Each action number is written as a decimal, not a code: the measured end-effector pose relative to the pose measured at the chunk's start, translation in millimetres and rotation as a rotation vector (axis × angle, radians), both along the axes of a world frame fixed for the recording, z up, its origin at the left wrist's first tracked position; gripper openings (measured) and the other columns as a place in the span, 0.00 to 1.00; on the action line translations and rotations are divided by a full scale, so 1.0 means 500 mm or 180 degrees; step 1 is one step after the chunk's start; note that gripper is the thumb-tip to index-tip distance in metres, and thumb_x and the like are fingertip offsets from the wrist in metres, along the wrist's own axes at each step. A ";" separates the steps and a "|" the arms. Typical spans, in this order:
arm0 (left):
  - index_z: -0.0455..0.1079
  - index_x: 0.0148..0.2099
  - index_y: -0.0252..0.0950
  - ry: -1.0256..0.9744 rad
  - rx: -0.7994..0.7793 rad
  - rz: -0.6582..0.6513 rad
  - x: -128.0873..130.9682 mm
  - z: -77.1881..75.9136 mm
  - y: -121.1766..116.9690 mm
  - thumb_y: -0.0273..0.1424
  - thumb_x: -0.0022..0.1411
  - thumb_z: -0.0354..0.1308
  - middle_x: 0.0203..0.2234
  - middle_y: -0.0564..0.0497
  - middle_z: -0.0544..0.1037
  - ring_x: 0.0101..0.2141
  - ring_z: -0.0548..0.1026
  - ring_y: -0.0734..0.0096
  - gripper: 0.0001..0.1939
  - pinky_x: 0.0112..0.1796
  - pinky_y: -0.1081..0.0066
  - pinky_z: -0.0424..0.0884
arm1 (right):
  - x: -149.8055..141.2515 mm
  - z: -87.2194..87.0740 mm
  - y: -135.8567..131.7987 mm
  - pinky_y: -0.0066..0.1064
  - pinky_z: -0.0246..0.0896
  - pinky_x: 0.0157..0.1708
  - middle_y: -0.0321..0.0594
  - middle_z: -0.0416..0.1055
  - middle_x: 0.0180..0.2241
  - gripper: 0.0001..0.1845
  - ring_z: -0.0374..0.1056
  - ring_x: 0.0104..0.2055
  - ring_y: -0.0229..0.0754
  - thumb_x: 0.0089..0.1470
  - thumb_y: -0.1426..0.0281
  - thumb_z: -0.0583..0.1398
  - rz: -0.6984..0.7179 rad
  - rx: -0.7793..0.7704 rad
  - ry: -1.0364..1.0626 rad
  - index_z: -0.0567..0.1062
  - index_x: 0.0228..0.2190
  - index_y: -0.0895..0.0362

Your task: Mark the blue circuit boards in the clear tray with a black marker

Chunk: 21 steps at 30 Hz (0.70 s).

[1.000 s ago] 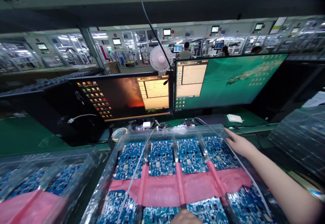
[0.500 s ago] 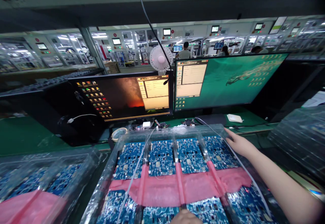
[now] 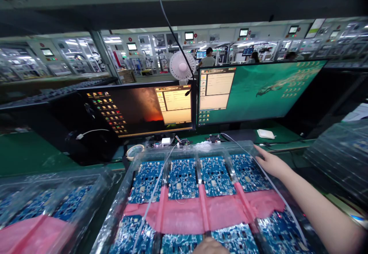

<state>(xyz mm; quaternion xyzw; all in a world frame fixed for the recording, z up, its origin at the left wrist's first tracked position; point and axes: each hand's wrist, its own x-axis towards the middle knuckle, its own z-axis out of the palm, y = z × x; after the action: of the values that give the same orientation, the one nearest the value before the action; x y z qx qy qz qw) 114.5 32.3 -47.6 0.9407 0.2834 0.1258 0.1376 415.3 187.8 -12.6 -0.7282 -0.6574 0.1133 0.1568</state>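
A clear plastic tray [image 3: 184,150] lies before me, holding rows of blue circuit boards [image 3: 183,179] with a pink antistatic sheet [image 3: 201,215] laid across them. My right hand [image 3: 270,163] rests at the tray's far right corner, fingers on the rim beside the last board, holding nothing. A thin white cable [image 3: 276,192] runs past that hand and under my forearm. Only the knuckles of my left hand [image 3: 209,247] show at the bottom edge, over the tray's near boards; its fingers are hidden.
Two monitors [image 3: 253,93] stand beyond the tray, with a small white fan [image 3: 180,65] between them. Stacked clear trays [image 3: 336,158] sit to the right, another tray of boards [image 3: 48,204] to the left. Roll of tape [image 3: 135,151] lies by the tray. Co-workers stand among machines farther back.
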 end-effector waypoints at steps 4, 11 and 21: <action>0.64 0.20 0.38 -0.0035 -0.0017 -0.0020 0.000 0.006 0.001 0.44 0.59 0.47 0.10 0.58 0.66 0.13 0.60 0.79 0.21 0.18 0.77 0.54 | 0.002 -0.002 0.001 0.32 0.59 0.44 0.39 0.64 0.46 0.29 0.61 0.47 0.46 0.53 0.64 0.50 0.0004 -0.0026 0.0006 0.53 0.56 0.53; 0.64 0.20 0.38 -0.0079 -0.0021 -0.0041 -0.005 0.024 0.004 0.46 0.59 0.45 0.09 0.58 0.65 0.13 0.59 0.80 0.22 0.18 0.77 0.54 | 0.003 -0.004 0.002 0.34 0.58 0.45 0.41 0.63 0.47 0.30 0.60 0.48 0.47 0.54 0.63 0.49 0.0006 -0.0096 0.0003 0.50 0.57 0.53; 0.63 0.19 0.38 -0.0064 -0.0014 -0.0020 -0.002 0.026 0.002 0.45 0.59 0.46 0.09 0.58 0.64 0.12 0.59 0.79 0.23 0.17 0.77 0.54 | 0.001 0.001 0.000 0.32 0.58 0.44 0.41 0.64 0.47 0.30 0.60 0.48 0.46 0.53 0.63 0.49 0.0009 -0.0071 0.0012 0.52 0.57 0.54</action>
<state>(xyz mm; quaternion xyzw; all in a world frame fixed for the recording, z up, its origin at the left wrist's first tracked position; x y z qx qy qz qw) 113.2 33.5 -34.6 0.9400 0.2793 0.1342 0.1429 415.7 188.0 -12.3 -0.7288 -0.6569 0.1222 0.1496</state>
